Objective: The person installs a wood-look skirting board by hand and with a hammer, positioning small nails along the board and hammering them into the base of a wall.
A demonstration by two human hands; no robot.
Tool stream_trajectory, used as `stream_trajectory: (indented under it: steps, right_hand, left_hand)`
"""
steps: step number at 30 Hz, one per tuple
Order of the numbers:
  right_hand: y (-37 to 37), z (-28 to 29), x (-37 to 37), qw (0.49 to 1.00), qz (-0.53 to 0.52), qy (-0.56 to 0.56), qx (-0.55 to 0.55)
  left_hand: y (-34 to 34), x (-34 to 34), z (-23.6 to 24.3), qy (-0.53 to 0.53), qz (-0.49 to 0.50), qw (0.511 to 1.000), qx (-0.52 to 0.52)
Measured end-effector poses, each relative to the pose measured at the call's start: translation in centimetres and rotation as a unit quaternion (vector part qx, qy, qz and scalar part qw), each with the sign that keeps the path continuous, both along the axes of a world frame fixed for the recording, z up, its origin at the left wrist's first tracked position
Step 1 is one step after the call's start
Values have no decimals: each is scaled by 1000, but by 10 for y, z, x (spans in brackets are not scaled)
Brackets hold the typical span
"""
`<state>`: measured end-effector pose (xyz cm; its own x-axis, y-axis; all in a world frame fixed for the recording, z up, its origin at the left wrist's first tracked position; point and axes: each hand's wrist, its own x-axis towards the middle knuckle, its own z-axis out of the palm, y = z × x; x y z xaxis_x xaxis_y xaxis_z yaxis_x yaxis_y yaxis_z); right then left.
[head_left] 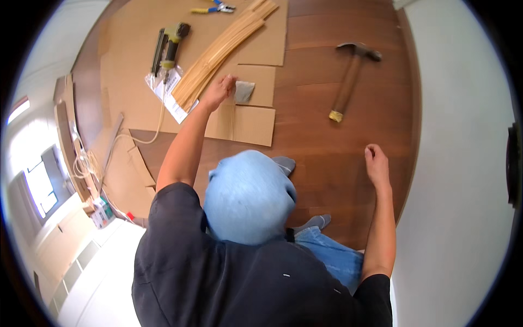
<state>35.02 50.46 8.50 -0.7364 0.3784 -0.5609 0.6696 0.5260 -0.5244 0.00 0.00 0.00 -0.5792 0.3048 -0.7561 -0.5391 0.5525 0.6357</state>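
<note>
My left hand [222, 88] reaches over the cardboard [253, 125], fingers pinched beside a small grey piece [244, 91]; I cannot make out whether they hold it or something else. Long pale wood strips [218, 54] lie just left of and above that hand. My right hand [376, 161] hangs low over the wood floor [321, 147], fingers loosely curled with nothing visible in them. A claw hammer [348, 79] lies on the floor beyond it.
A nail gun [173, 46] with a hose rests near a printed plastic bag [171, 82]. Pliers [212, 9] lie at the top. A white wall [457, 141] runs along the right. Cables [87, 163] and boards are at left. A head in a light blue cap [248, 196] fills the lower middle.
</note>
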Motion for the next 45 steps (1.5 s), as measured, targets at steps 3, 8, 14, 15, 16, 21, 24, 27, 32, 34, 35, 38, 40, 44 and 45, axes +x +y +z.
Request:
stream_trajectory:
  steps: [3, 8, 14, 15, 16, 21, 24, 27, 32, 34, 35, 38, 40, 44, 45]
  right_hand:
    - [-29, -26, -29, 1000, 15, 14, 16]
    - [-68, -57, -90, 984, -138, 14, -111]
    - [-64, -82, -83, 969, -212, 32, -125]
    - [-63, -79, -79, 970, -208, 27, -125]
    - [-60, -75, -75, 965, -229, 15, -128]
    - [-77, -52, -104, 986, -133, 79, 57]
    - [-86, -66, -135, 980, -50, 72, 178]
    - [-83, -87, -155, 982, -91, 57, 156]
    - [-92, -24, -177, 977, -189, -94, -43]
    - [-87, 31, -181, 964, -240, -61, -98]
    - [-86, 60, -179, 945, -279, -40, -165]
    - [-106, 119, -132, 917, -347, 4, -194]
    - [-122, 128, -96, 887, -382, 72, -249]
    - [-194, 129, -4, 831, -399, 219, -319]
    - [-201, 131, 2, 840, -365, 226, -332]
  left_hand:
    - [-13, 33, -2, 36, 111, 990, 79]
    - [-14, 22, 18, 46, 227, 963, 138]
    - [-28, 29, 34, 133, 172, 971, 96]
    - [-40, 37, 39, 227, 142, 963, 26]
    - [-53, 41, 42, 317, 107, 941, -39]
    - [-202, 105, -33, 406, 181, 823, -354]
    - [-209, 111, -59, 488, 176, 708, -480]
    - [-206, 109, -50, 464, 164, 739, -460]
    - [-215, 116, -46, 446, 180, 741, -469]
    - [-212, 114, -51, 429, 174, 754, -465]
    - [-210, 115, -56, 430, 176, 743, -482]
    - [-204, 114, -56, 422, 167, 741, -495]
    - [-212, 125, -65, 407, 161, 751, -495]
    - [-222, 113, -57, 426, 158, 746, -487]
    - [-217, 104, -46, 395, 161, 771, -473]
